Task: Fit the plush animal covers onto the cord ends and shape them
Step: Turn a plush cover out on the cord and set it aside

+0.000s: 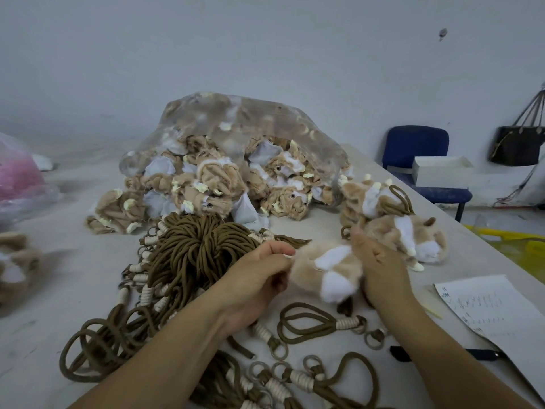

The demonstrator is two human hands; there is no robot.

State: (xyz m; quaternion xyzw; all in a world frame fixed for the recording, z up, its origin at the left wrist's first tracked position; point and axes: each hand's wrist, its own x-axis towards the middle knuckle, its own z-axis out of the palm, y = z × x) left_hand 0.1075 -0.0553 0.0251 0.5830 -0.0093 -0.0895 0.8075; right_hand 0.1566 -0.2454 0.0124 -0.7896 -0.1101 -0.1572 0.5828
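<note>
A tan and white plush animal cover (pixel 326 268) is held above the table between both hands. My left hand (pixel 259 273) pinches its left end with curled fingers. My right hand (pixel 380 267) grips its right side, and a brown cord end (pixel 348 307) hangs out beneath it. A bundle of brown cords (pixel 194 252) with white-wrapped ends and metal rings lies to the left and in front. Loose cord loops (pixel 306 324) lie below the hands. Finished plush animals (pixel 401 228) on cords sit just beyond my right hand.
A clear plastic bag (pixel 236 143) spills several inside-out plush covers at the back of the table. A paper sheet (pixel 486 308) and a dark knife handle (pixel 483 354) lie at the right. A blue chair (pixel 418 149) and white box (pixel 439 171) stand beyond the table's right edge.
</note>
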